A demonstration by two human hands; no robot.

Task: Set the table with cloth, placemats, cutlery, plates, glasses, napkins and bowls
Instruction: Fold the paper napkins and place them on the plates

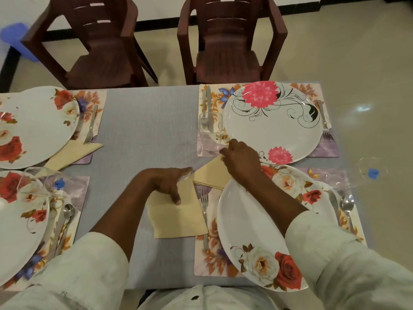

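A grey cloth [152,121] covers the table. My left hand [167,182] rests flat on a cream napkin [178,220] lying beside the near right placemat [212,260]. My right hand [241,159] pinches the corner of a folded cream napkin [212,173] between the far plate with pink flowers [272,121] and the near rose plate [257,231]. A fork [204,215] lies left of the near plate; a knife [334,204] and spoon [347,206] lie on its right.
Two more rose plates [33,126] [17,220] sit on placemats at the left, with a fork [90,126], a napkin [71,153] and a glass [44,180]. Clear glasses stand at the far setting [210,128] and the right edge [366,173]. Two brown chairs [228,41] stand beyond the table.
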